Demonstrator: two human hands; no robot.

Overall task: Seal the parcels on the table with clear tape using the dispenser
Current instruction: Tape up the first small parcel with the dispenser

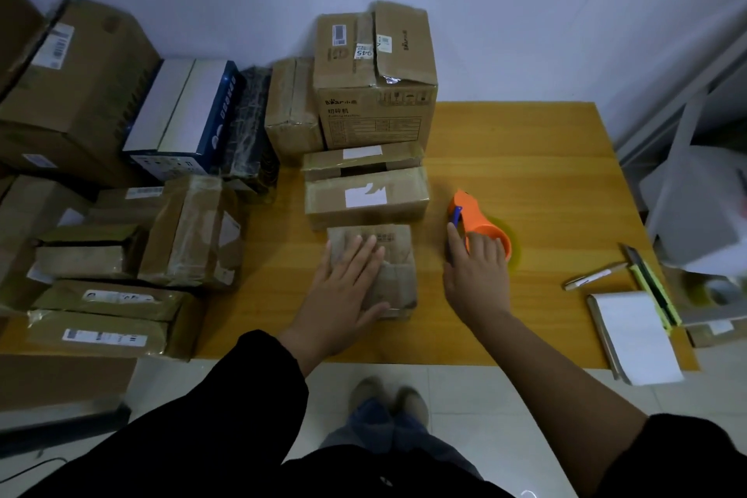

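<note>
- Head view: the left hand (347, 279) lies flat, fingers straight and a little spread, pressing on the small brown parcel (394, 255) near the bench's (525, 158) front edge, just in front of two longer parcels (366, 196).
- The right hand (477, 271) curls its fingers over the round end of the orange dispenser (473, 218), which rests on the bench just right of that parcel.
- Likely step: taking up the dispenser. Seat the grip fully before lifting, with the cutter end pointing away from the palm.
- Pin the parcel flat, start the tape (514, 255) past the seam's far end, and draw it across in one pull.
</note>
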